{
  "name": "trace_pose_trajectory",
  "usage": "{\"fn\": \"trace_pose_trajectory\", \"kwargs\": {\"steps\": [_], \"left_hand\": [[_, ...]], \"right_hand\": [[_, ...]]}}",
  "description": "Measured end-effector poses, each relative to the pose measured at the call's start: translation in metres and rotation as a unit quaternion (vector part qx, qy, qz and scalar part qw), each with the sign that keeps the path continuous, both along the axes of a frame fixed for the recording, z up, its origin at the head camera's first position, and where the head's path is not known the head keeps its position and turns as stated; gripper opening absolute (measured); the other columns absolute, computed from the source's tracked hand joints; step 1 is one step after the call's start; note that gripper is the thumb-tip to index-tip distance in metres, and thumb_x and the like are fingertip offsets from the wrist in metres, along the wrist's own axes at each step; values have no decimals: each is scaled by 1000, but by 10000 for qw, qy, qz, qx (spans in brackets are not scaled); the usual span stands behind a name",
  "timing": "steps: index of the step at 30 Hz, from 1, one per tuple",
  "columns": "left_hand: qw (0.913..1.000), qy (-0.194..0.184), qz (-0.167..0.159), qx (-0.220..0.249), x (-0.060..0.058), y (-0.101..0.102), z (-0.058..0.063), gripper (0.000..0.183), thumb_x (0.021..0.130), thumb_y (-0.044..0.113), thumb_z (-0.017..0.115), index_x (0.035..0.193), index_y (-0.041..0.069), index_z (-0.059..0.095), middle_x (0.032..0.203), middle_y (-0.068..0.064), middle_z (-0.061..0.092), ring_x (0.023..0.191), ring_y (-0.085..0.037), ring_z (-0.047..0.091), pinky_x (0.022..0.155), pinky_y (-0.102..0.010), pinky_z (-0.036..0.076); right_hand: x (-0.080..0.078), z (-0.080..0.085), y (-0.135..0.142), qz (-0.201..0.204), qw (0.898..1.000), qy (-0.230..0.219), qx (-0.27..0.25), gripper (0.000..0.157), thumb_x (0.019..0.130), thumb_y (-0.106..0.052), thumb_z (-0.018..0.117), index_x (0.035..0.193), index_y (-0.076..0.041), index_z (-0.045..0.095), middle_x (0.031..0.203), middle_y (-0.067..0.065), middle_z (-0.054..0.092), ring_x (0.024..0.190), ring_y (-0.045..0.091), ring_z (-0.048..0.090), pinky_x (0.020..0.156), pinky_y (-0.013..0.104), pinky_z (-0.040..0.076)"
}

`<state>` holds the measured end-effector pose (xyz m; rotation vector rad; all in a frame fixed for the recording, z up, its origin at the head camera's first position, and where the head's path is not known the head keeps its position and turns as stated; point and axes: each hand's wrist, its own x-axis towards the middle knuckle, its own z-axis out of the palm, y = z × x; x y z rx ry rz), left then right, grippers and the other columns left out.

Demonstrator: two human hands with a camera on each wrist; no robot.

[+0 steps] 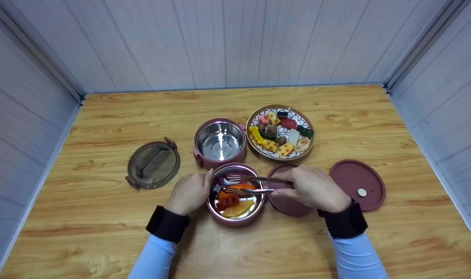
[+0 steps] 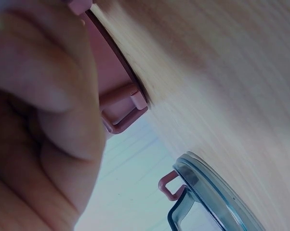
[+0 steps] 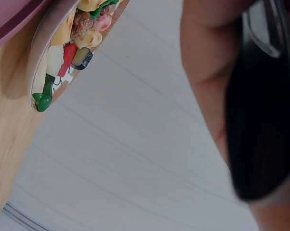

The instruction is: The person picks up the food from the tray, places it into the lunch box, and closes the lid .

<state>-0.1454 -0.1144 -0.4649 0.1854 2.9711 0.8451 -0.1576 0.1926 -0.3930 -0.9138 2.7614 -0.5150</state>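
My left hand (image 1: 191,192) grips the left side of a maroon lunch box bowl (image 1: 235,223) with a steel inside, its thumb at the rim. Pieces of toy food lie in that bowl, among them an orange one (image 1: 241,187), a yellow slice (image 1: 238,210) and a dark red piece (image 1: 227,202). My right hand (image 1: 317,188) holds metal tongs (image 1: 260,190) with fork-shaped ends, coming in from the right. Their prongs are spread apart over the orange piece. In the right wrist view a dark tongs handle (image 3: 265,125) lies against the palm.
Behind the bowl stands a second steel-lined container (image 1: 220,161) with side clasps. A patterned plate (image 1: 276,155) of toy food is at its right. The see-through lid (image 1: 169,166) lies left. Two maroon discs lie right, one (image 1: 284,207) partly under my right hand, another (image 1: 355,178) farther out.
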Motion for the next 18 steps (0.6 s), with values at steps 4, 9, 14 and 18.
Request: {"fn": "trace_pose_trajectory", "kwargs": {"steps": [4,9,14,18], "left_hand": [[10000,-32,-3,1,0,0,0,54,108,33,36,57,17,37,55,1,37,52,-23,45,54,-40,39],[10000,-78,15,16,0,0,1,54,108,34,36,57,17,38,55,0,38,52,-23,46,54,-39,38],[10000,-88,33,-2,0,0,1,53,108,35,36,57,17,39,56,0,39,52,-24,46,54,-39,39],[9999,-126,56,-36,-1,0,0,54,108,35,36,58,17,39,56,-1,41,53,-24,47,55,-40,39]], "right_hand": [[0,2,1,49,10000,35,7,19,87,-45,73,84,-27,68,70,-16,57,59,7,51,54,30,44],[-1,8,12,-176,9993,324,-35,34,87,-50,71,110,-25,75,68,-14,52,60,9,51,53,31,43],[-6,14,31,-739,9924,816,-549,56,87,-45,73,134,-16,64,67,-9,52,58,9,50,50,29,41],[-14,15,51,-1376,9767,1376,-901,57,89,-41,72,134,-8,62,72,-5,62,57,9,54,48,29,43]]}}
